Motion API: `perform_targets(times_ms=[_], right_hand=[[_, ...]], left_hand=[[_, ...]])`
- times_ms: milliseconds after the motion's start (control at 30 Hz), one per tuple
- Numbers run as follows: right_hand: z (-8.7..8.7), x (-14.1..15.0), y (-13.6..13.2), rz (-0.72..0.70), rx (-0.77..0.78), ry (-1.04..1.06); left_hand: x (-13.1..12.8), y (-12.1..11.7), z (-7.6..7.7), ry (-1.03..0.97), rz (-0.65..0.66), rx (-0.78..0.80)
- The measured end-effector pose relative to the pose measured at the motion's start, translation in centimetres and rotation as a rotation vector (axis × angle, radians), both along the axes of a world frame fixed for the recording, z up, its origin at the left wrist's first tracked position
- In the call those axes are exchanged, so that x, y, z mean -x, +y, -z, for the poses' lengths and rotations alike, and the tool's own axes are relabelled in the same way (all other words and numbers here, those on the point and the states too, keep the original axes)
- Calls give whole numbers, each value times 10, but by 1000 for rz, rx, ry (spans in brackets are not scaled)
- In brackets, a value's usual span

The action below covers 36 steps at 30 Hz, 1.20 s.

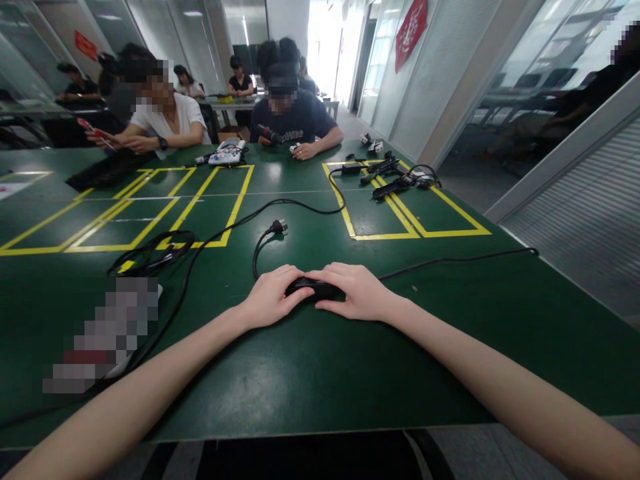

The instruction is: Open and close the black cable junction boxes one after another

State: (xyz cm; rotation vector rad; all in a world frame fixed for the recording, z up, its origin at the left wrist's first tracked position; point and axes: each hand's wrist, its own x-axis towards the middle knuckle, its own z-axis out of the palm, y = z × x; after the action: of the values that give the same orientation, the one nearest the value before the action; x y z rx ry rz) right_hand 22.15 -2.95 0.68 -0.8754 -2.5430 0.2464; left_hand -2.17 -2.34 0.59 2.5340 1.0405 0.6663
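Observation:
On the green table (pixel 260 373), both hands are wrapped round a black power adapter (pixel 326 289) that lies lengthwise between them. My left hand (pixel 276 295) grips its left end, thumb on the near side. The right end is held by my right hand (pixel 356 291), fingers over the top and thumb in front. A short cord runs from behind my left hand to a black plug (pixel 278 228) with its metal prongs showing. Past my right wrist, a thin black cable (pixel 460 257) stretches to the right. Much of the adapter is hidden under my fingers.
A coiled black cable (pixel 159 257) and a blurred-out pale object (pixel 117 327) lie to the left, beside a long black cord (pixel 187 283). Yellow tape outlines (pixel 385 237) mark the table. Black adapters and cables (pixel 393 177) are heaped at back right. Two people sit opposite.

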Motion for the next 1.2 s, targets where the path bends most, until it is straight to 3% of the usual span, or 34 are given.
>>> perform_targets(times_ms=[600, 933, 1033, 1200], right_hand=[[4, 2, 0, -14, 78, 50], [1, 0, 2, -66, -202, -221], [3, -4, 5, -33, -224, -244], [2, -22, 18, 101, -129, 74]], left_hand=[[2, 2, -5, -5, -17, 125], [1, 1, -4, -100, -41, 236], [3, 2, -1, -173, -28, 136], [8, 2, -2, -285, -75, -343]])
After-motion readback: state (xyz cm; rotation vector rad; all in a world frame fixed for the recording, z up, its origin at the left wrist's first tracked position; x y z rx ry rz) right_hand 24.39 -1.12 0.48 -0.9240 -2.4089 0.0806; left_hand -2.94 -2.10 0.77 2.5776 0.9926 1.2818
